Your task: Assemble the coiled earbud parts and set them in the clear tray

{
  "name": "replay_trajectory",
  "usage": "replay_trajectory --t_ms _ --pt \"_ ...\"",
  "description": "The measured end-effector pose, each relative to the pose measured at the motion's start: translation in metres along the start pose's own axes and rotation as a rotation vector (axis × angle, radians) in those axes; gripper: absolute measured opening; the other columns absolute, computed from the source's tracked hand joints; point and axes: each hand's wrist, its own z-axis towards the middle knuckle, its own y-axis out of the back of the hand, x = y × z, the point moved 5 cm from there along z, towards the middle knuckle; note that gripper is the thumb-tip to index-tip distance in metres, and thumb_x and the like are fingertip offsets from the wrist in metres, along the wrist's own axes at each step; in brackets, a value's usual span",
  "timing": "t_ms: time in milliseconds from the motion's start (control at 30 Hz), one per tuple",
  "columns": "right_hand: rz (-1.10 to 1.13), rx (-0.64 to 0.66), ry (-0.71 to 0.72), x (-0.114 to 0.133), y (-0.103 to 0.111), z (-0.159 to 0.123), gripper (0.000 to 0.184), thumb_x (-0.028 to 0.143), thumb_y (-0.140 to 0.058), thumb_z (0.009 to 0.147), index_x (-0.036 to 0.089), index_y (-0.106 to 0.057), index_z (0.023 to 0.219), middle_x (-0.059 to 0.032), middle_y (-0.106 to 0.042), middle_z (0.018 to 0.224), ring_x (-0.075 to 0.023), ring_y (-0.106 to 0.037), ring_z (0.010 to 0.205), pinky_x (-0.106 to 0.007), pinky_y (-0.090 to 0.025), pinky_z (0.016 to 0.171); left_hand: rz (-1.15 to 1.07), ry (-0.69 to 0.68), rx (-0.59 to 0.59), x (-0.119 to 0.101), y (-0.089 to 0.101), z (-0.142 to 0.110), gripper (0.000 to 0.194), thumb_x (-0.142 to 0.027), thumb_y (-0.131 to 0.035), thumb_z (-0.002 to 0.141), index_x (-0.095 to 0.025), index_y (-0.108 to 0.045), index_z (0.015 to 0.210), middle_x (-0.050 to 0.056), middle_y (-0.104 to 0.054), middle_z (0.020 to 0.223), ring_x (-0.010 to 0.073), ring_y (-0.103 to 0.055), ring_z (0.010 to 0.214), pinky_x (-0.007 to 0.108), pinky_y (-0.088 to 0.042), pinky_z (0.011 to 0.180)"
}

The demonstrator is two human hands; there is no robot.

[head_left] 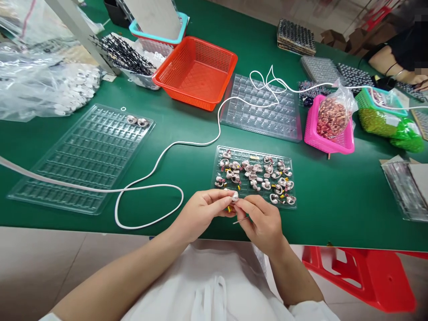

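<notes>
– Holding anything in the left hand [198, 215]?
– Yes, pinching a small white piece [235, 196] in closed fingers, right by the near left corner of the small clear tray [240, 156].
– And in the right hand [265, 223]?
– Clamped in the fingers, at a slant, to a thin metal tool [240, 220]; also touching the small white piece from the other side, at the fingertips.
– Seeing any colour there?
– Just below the small white piece, down to a yellow bit [229, 208], partly hidden by the fingers. Too small to make out fully.
– Looking at the small clear tray?
– Scattered all over with pale, curved parts [266, 184], some with yellow bits.
– And to the left, on the green tabletop [197, 167]?
– Over to a long clear tray [83, 156], bearing two rounded parts [137, 121] near the far right corner. Between the trays, along a looping white cord [197, 143].
– Farther back?
– Past an orange basket [207, 84], beside a stack of clear trays [264, 120], then right to a pink basket [329, 145] with a bag of copper-coloured pieces [334, 113].
– At the far right?
– Up to another person's arm [384, 60]; lower down, to a red stool [384, 276].
</notes>
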Motion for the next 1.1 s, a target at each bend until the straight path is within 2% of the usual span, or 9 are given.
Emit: replay_trajectory --t_ms 133,267,567,800,1100 --pt "-0.024 -0.024 0.032 0.003 0.001 0.0 0.029 0.01 -0.058 0.093 0.025 -0.064 0.118 -0.0067 -0.071 0.089 -0.0183 -0.068 0.075 -0.029 -0.055 0.066 0.018 -0.015 -0.005 0.0 0.001 -0.002 0.033 -0.033 -0.082 0.077 -0.016 -0.081 0.104 0.01 -0.08 0.099 0.0236 -0.074 0.086 0.037 -0.062 0.084" --pt "-0.025 -0.024 0.031 0.005 0.0 0.002 0.024 0.009 -0.059 0.093 0.023 -0.063 0.113 -0.0073 -0.071 0.089 -0.0177 -0.067 0.074 -0.028 -0.055 0.064 0.061 -0.043 -0.012 0.0 0.001 -0.003 0.029 -0.031 -0.081 0.077 -0.018 -0.082 0.102 0.007 -0.081 0.098 0.0237 -0.074 0.089 0.033 -0.062 0.083" --pt "0.016 0.031 0.013 0.003 -0.003 0.003 0.022 0.01 -0.055 0.094 0.022 -0.061 0.112 -0.0072 -0.07 0.091 -0.0181 -0.066 0.076 -0.029 -0.055 0.066 0.188 -0.111 -0.117 -0.007 0.0 -0.008 0.021 -0.028 -0.077 0.076 -0.02 -0.084 0.094 0.005 -0.082 0.092 0.0229 -0.074 0.083 0.03 -0.062 0.078" --pt "-0.166 0.046 0.073 0.011 -0.002 -0.004 0.02 0.014 -0.055 0.096 0.017 -0.06 0.115 -0.0109 -0.072 0.095 -0.0205 -0.068 0.08 -0.031 -0.054 0.067 0.247 -0.133 -0.114 -0.009 -0.001 -0.015 0.018 -0.029 -0.076 0.079 -0.02 -0.083 0.094 0.005 -0.082 0.097 0.0258 -0.075 0.093 0.03 -0.061 0.083" --pt "-0.13 0.007 0.096 0.011 0.0 -0.001 0.016 0.013 -0.054 0.096 0.015 -0.059 0.111 -0.011 -0.07 0.092 -0.0199 -0.066 0.077 -0.03 -0.053 0.065 0.246 -0.124 -0.075 -0.011 -0.004 -0.014 0.017 -0.028 -0.076 0.081 -0.023 -0.083 0.096 0.002 -0.082 0.1 0.0215 -0.074 0.093 0.026 -0.061 0.083"
